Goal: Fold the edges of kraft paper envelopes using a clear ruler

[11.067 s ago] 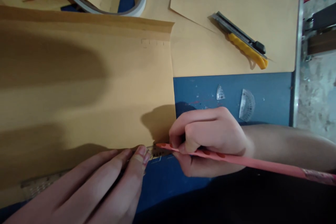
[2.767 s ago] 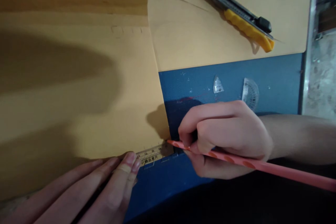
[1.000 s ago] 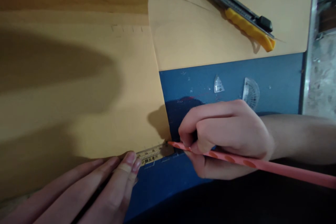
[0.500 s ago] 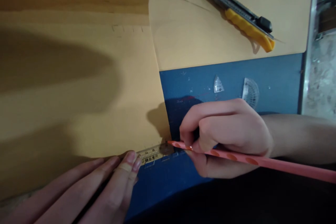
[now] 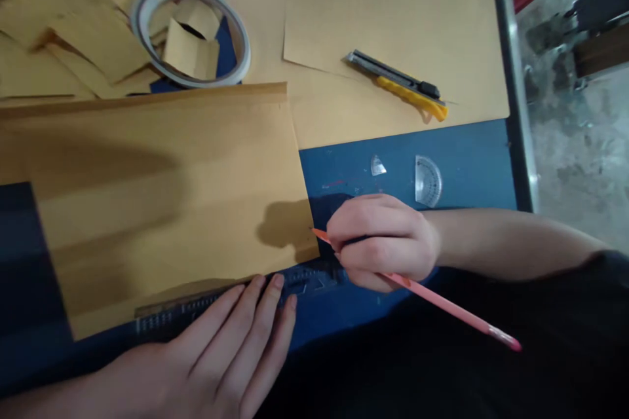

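A large brown paper sheet (image 5: 162,203) lies on the blue cutting mat (image 5: 466,150). My right hand (image 5: 381,242) is closed on a pink pencil (image 5: 442,304), whose tip touches the sheet's right edge near its lower corner. My left hand (image 5: 221,353) lies flat with fingers stretched out, pressing a ruler (image 5: 196,308) along the sheet's near edge. The ruler's right end pokes out past the fingertips beneath my right hand.
A yellow utility knife (image 5: 400,84) rests on more brown paper (image 5: 393,13) at the back right. A roll of tape (image 5: 190,33) and several paper scraps (image 5: 73,39) lie at the back left. Printed protractor marks (image 5: 426,181) show on the mat. The table's right edge (image 5: 514,78) borders bare floor.
The camera has pulled back and up, showing more of the table. My right hand lifted the pencil tip a little farther up the sheet's right edge. My left hand still holds the ruler.
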`<act>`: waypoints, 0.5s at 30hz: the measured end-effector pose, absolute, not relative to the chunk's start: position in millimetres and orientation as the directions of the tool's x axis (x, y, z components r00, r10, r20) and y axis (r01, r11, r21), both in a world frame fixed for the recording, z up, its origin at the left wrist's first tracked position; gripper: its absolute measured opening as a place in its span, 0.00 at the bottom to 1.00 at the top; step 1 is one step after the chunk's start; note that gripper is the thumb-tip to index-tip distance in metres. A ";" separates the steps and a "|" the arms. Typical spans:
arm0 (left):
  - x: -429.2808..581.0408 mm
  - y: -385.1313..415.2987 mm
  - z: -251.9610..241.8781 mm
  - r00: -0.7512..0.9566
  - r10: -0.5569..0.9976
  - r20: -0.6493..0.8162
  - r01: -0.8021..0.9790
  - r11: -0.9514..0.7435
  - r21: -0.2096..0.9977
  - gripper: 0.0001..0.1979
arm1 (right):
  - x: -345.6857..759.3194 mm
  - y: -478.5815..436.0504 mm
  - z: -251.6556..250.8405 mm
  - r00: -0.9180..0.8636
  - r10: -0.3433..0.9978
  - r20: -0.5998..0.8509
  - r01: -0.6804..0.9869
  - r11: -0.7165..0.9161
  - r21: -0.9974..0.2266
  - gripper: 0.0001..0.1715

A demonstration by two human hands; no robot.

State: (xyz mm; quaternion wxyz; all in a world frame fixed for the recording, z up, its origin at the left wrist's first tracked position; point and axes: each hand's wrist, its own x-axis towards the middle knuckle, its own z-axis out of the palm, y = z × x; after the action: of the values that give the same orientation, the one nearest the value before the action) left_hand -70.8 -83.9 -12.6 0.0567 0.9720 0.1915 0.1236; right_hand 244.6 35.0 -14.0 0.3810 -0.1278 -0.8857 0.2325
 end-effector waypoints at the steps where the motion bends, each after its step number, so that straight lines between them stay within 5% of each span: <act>1: -66.2 -78.8 -7.9 0.910 0.351 0.220 0.339 -0.936 0.092 0.32 | 245.7 35.2 -16.4 -0.689 0.355 0.632 0.042 0.890 -0.455 0.08; 5: -50.7 -61.6 18.6 0.966 0.094 0.240 0.150 -0.962 -0.226 0.26 | 248.5 38.5 -22.2 -0.782 0.254 0.569 0.083 0.947 -0.309 0.03; 10: -45.8 -71.2 44.4 0.961 -0.074 0.265 0.014 -0.948 -0.316 0.22 | 245.9 30.9 -4.8 -0.834 0.298 0.465 0.187 0.945 -0.269 0.04; 12: -45.7 -79.9 42.7 0.959 -0.087 0.270 0.020 -0.929 -0.370 0.22 | 245.4 16.2 10.1 -0.850 0.260 0.458 0.114 0.940 -0.322 0.07; 15: -42.3 -88.9 31.6 0.921 0.098 0.377 0.252 -0.887 -0.387 0.23 | 248.6 -19.5 22.6 -0.872 0.251 0.421 0.056 0.904 -0.423 0.19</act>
State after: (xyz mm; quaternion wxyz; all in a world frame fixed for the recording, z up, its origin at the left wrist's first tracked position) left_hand -42.3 -88.9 31.6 -0.2193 0.9552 0.0915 0.1761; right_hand 248.6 -19.5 22.6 0.2400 -0.0811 -0.9458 0.2032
